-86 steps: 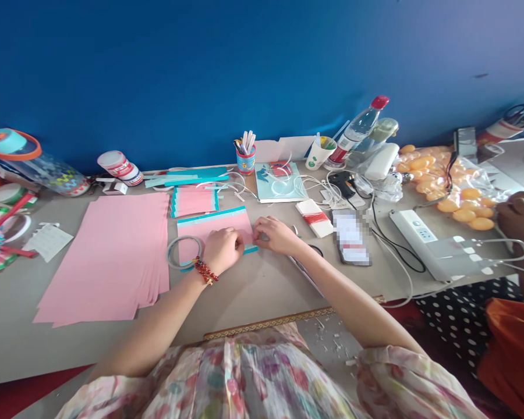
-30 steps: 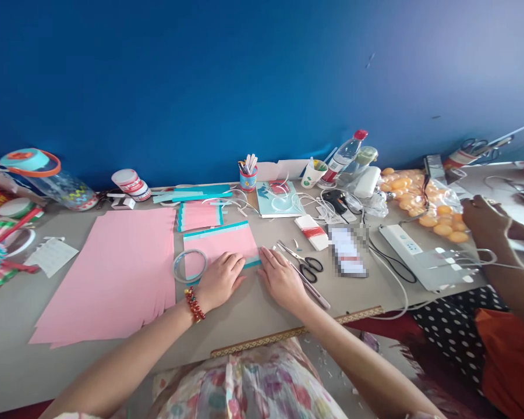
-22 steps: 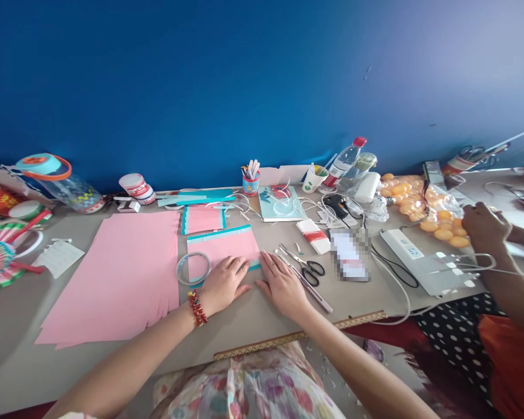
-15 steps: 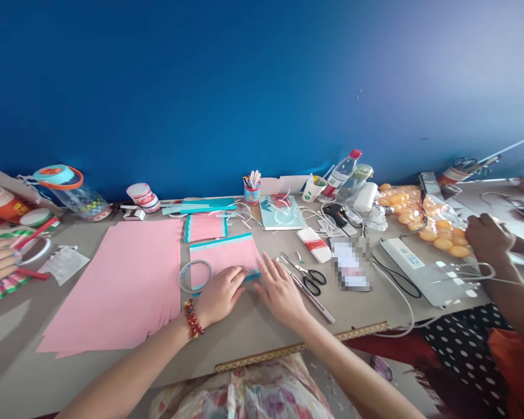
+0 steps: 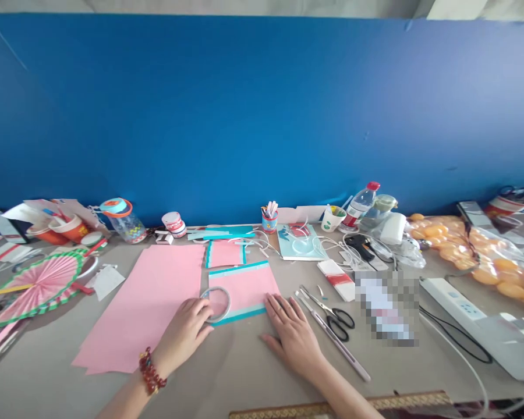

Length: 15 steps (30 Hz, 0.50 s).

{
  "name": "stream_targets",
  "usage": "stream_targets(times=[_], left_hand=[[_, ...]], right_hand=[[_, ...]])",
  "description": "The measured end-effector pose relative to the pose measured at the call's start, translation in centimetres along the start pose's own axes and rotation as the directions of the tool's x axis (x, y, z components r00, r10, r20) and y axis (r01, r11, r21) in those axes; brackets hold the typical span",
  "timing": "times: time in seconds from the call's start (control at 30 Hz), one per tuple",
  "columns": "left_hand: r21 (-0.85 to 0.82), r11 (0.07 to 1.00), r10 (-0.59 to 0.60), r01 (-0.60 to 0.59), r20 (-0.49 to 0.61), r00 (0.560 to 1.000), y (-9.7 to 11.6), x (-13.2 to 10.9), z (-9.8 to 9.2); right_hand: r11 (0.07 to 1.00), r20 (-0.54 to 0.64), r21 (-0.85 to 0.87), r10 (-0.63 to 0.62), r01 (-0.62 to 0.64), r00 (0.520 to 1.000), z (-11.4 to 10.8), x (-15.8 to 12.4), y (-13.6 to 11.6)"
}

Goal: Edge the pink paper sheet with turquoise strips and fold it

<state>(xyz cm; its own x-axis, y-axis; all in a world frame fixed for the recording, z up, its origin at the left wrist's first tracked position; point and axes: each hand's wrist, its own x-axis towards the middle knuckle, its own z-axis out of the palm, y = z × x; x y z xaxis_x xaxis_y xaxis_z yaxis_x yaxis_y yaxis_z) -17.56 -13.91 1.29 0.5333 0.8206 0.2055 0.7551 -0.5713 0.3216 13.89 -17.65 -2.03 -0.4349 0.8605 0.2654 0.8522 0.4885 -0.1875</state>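
Observation:
A pink paper sheet (image 5: 248, 286) lies flat on the table, edged with teal strips along its top and bottom. On its lower left rests a thin, pale ring that looks like a roll of tape (image 5: 227, 302). The curled fingers of my left hand (image 5: 183, 331) grip the left side of this ring. My right hand (image 5: 294, 334) lies flat, fingers stretched, with its tips on the sheet's lower right corner. Just right of that hand are black-handled scissors (image 5: 338, 322) and a slim pale pink pen-like tool (image 5: 338, 343).
A stack of larger pink paper (image 5: 151, 302) lies to the left, and a smaller teal-edged pink piece (image 5: 226, 254) behind. Farther left is a pink folded-paper fan (image 5: 48, 282). A power strip (image 5: 463, 305), a blurred phone-like object (image 5: 384, 308) and cables occupy the right.
My left hand has moved left from the sheet's lower edge onto the ring. The right hand stays flat at the corner. The view has tilted up, and other people's hands have left it.

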Motion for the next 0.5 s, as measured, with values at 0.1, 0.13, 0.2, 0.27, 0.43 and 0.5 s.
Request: stream_targets(times=[0.1, 0.13, 0.2, 0.27, 0.43, 0.5], left_hand=[[-0.010, 0.999, 0.036, -0.036, 0.023, 0.999, 0.5, 0.0, -0.3], [-0.008, 0.999, 0.054, -0.053, 0.024, 0.998, 0.6, 0.1, -0.6], [0.014, 0.998, 0.068, -0.067, -0.013, 0.998, 0.3, 0.9, -1.5], [0.065, 0.997, 0.054, -0.048, -0.091, 0.994, -0.4, 2.6, -2.6], [0.160, 0.980, 0.141, -0.123, -0.107, 0.984, -2.5, 10.7, -3.5], [0.153, 0.975, 0.175, -0.161, -0.081, 0.981, -2.6, 14.5, -2.4]], right_hand=[[1.000, -0.021, 0.003, 0.012, -0.012, 1.000, 0.2, -0.1, 0.0], [1.000, -0.025, 0.004, 0.012, -0.012, 1.000, 0.2, -0.1, 0.1], [1.000, -0.025, 0.005, 0.006, -0.006, 1.000, 0.1, -0.1, 0.1], [1.000, -0.016, 0.008, 0.004, -0.004, 1.000, 0.0, 0.0, 0.1], [0.999, 0.006, 0.021, 0.033, -0.034, 0.999, -0.5, 0.0, -0.2], [0.999, 0.012, 0.032, 0.030, -0.030, 0.999, -0.7, -0.3, -0.2]])
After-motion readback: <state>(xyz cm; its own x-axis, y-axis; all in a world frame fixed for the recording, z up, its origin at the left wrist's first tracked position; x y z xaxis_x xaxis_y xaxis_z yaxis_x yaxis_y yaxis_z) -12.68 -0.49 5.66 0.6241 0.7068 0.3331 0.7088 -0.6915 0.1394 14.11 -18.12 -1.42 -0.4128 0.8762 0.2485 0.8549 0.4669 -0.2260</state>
